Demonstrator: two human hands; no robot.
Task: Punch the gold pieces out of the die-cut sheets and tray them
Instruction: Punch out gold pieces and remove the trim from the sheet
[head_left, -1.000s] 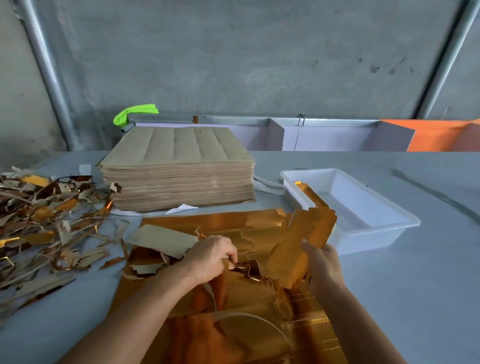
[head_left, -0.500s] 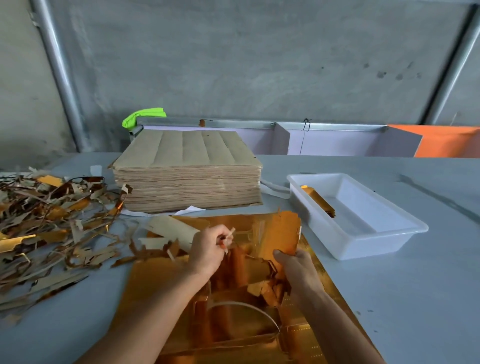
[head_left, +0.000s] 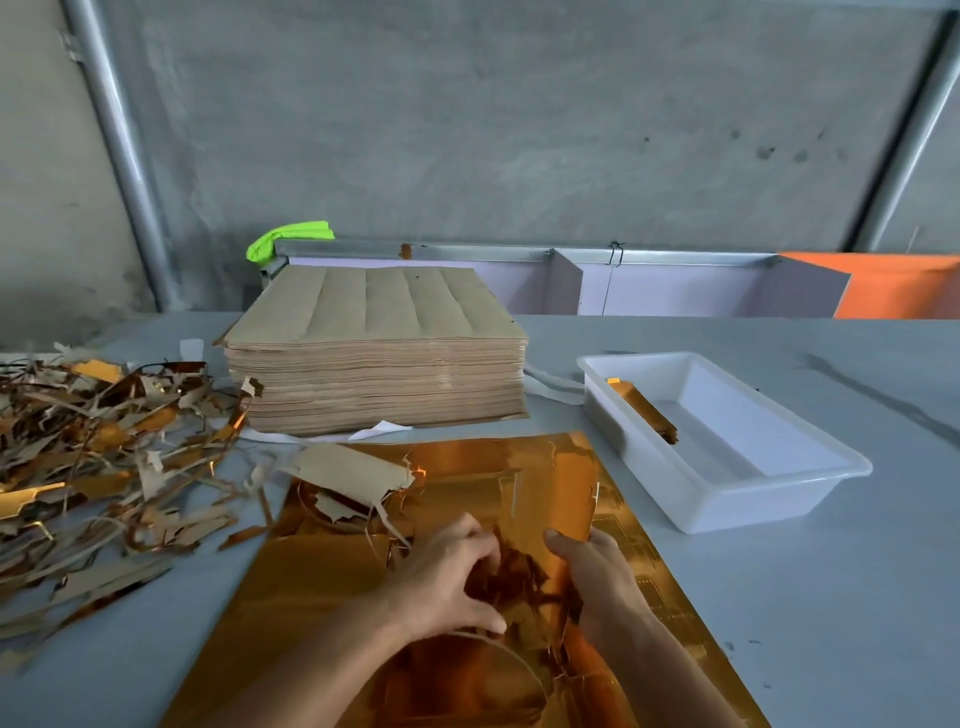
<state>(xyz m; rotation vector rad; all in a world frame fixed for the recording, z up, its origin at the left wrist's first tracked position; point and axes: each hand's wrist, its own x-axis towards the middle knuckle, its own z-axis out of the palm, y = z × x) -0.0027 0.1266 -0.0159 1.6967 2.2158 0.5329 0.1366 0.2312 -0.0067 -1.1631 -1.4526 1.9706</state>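
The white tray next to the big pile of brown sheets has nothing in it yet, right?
Not quite. The head view shows the white tray beside the stack of brown sheets already holds gold pieces, leaning against its left wall. The rest of the tray floor looks bare.

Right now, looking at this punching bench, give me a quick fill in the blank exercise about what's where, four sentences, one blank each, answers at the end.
1. The white tray holds a small stack of ____ pieces against its left wall.
2. The scrap pile lies on the ____ side of the table.
3. The brown sheet stack stands ____ the gold sheet, farther from the person.
4. The right hand grips a gold piece, while the left hand works the ____ sheet.

Missing words: gold; left; behind; gold
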